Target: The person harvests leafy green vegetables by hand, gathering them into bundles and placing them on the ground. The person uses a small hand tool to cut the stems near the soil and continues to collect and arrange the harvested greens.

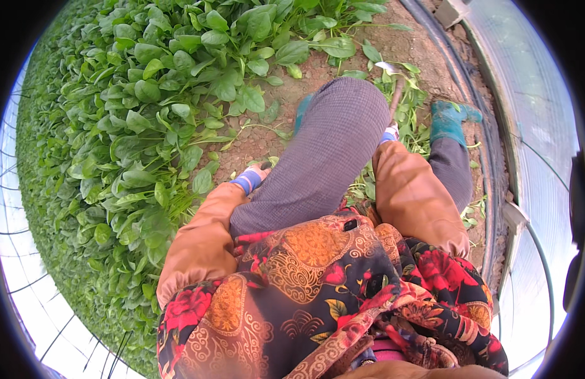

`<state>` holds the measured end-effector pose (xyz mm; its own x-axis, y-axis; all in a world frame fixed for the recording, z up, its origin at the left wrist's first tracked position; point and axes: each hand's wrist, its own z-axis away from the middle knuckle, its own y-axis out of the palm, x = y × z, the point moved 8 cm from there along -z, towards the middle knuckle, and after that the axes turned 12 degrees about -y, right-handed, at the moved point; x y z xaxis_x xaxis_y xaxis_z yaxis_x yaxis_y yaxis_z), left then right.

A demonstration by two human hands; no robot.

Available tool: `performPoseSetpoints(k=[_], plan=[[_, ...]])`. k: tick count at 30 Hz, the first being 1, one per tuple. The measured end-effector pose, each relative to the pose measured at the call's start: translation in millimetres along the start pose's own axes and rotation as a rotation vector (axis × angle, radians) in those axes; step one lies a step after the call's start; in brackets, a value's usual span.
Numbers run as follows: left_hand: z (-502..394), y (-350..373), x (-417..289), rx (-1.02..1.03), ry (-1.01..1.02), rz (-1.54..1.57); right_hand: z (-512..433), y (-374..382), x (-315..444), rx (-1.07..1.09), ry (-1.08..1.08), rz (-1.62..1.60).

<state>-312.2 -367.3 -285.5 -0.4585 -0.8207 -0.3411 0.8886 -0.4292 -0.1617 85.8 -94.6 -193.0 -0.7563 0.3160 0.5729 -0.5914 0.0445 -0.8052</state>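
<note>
My left hand (258, 174), with a blue and white band at the wrist, is low beside my bent leg at the edge of the leafy green plants (147, 137). Its fingertips are dark, and my leg partly hides them, so I cannot tell whether it holds anything. Past my knee, my right hand (392, 133) is closed on the wooden handle (396, 97) of a small hand tool. The tool's bright metal blade (386, 67) lies at the far end, among loose leaves. Picked or fallen greens (412, 121) lie on the soil just right of that hand.
Teal rubber boots (448, 124) stand on the brown soil (273, 137). Dark hoses or strips (456, 71) run along the right side, beside a low edge and translucent plastic sheeting (524, 90). The dense green bed fills the left side.
</note>
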Motion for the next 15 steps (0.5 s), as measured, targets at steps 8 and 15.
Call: performPoseSetpoints(k=[8, 15], plan=[[4.4, -29.9, -34.2, -0.137, 0.122, -0.03, 11.9, -23.5, 37.2, -0.004, -0.032, -0.082], [-20.6, -44.8, -78.6, -0.181, 0.36, -0.071, 54.6, -48.1, 79.4, 0.045, 0.019, -0.197]])
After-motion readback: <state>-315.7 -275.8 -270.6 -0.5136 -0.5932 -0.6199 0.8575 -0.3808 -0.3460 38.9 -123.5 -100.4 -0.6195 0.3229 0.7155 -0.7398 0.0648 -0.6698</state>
